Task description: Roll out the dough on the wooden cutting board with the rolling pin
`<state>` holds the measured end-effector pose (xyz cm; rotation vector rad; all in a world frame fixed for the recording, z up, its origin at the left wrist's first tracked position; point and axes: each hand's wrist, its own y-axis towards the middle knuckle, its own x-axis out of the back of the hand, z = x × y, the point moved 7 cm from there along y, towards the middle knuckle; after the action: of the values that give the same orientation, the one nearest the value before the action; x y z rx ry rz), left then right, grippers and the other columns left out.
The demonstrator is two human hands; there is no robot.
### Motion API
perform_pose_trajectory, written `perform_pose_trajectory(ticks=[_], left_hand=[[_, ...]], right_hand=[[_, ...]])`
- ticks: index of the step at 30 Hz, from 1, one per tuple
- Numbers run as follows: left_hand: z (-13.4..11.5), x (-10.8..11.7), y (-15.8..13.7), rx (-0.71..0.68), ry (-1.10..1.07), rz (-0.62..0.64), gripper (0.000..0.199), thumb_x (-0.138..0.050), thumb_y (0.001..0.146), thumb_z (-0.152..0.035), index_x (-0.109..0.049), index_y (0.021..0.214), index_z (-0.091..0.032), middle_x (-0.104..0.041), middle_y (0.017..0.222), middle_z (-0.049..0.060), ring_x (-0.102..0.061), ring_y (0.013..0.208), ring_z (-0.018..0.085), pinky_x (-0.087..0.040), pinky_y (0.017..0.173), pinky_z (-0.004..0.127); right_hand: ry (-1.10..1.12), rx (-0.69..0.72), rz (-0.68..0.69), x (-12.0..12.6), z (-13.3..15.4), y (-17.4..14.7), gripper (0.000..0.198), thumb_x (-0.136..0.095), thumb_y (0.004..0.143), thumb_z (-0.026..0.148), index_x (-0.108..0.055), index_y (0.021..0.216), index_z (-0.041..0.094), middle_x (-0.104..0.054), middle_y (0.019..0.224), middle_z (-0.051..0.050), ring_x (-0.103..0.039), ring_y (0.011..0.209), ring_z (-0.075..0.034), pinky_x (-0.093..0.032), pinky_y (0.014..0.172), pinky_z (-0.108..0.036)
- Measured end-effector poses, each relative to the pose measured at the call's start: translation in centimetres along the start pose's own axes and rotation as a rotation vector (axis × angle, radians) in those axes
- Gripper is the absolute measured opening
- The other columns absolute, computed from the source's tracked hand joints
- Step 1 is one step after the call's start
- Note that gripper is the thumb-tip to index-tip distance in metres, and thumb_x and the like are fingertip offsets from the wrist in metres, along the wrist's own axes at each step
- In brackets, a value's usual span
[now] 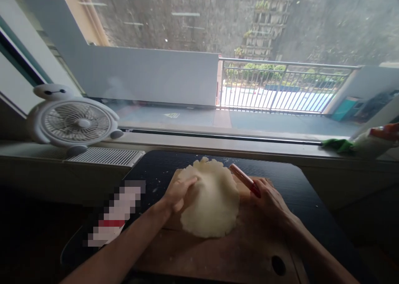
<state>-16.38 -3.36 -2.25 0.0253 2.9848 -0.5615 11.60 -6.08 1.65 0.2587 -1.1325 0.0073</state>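
Note:
A thin, pale dough sheet (215, 209) with a ragged edge spreads over a wooden board (199, 255). My left hand (176, 194) is at the sheet's left side, closed on its edge, with one finger lying on top. The other fingers are partly hidden. In my right hand (268, 197) is a slim reddish rolling pin (241, 176), gripped at its near end. The pin points up and to the left, just beside the dough's right edge. Part of the dough reaches past the back of the board.
The board lies on a dark table (299, 184) dusted with white specks. A pixelated pale object (121, 211) is at the table's left. Behind stand a white fan (81, 122), a window sill (218, 145) and a green cloth (338, 146). The board has a dark hole (278, 265).

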Motion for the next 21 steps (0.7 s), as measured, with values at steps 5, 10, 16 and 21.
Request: perform_pose_trajectory(ticks=[5,10,16,21], left_hand=[[4.1,0.4,-5.7,0.231,-0.303,0.002,0.022,-0.062,0.075,-0.014,-0.062,0.097,-0.013,-0.070,0.094,0.010,-0.068,0.081,0.019,-0.055,0.072,0.030],[2.0,2.2,-5.8,0.162,-0.279,0.168,0.031,-0.063,0.078,-0.031,-0.061,0.103,-0.013,-0.069,0.096,0.011,-0.066,0.082,0.019,-0.054,0.072,0.029],[0.4,3.9,-2.3,-0.095,0.211,0.069,0.026,-0.065,0.071,-0.034,-0.064,0.082,-0.011,-0.068,0.072,0.004,-0.063,0.062,0.016,-0.046,0.051,0.021],[2.6,4.5,-3.3,-0.148,0.346,0.022,0.033,-0.058,0.075,-0.039,-0.063,0.095,-0.013,-0.068,0.068,0.001,-0.063,0.060,0.017,-0.045,0.049,0.021]], right_hand=[[-0.044,0.007,0.052,-0.5,1.1,-0.6,0.022,-0.050,0.080,0.026,-0.057,0.100,0.024,-0.058,0.099,-0.003,-0.055,0.084,-0.017,-0.039,0.071,-0.027],[-0.047,0.182,0.130,-0.9,4.5,-0.3,0.022,-0.050,0.075,0.017,-0.054,0.096,0.023,-0.055,0.094,-0.001,-0.051,0.076,-0.013,-0.037,0.067,-0.025],[-0.045,0.371,0.154,-2.7,10.1,0.4,0.013,-0.053,0.078,0.020,-0.056,0.090,0.022,-0.054,0.097,-0.002,-0.048,0.091,-0.016,-0.037,0.082,-0.029],[-0.102,0.293,-0.010,-5.6,13.7,3.6,0.026,-0.039,0.091,0.041,-0.056,0.100,0.023,-0.053,0.108,-0.006,-0.046,0.102,-0.019,-0.032,0.093,-0.037]])
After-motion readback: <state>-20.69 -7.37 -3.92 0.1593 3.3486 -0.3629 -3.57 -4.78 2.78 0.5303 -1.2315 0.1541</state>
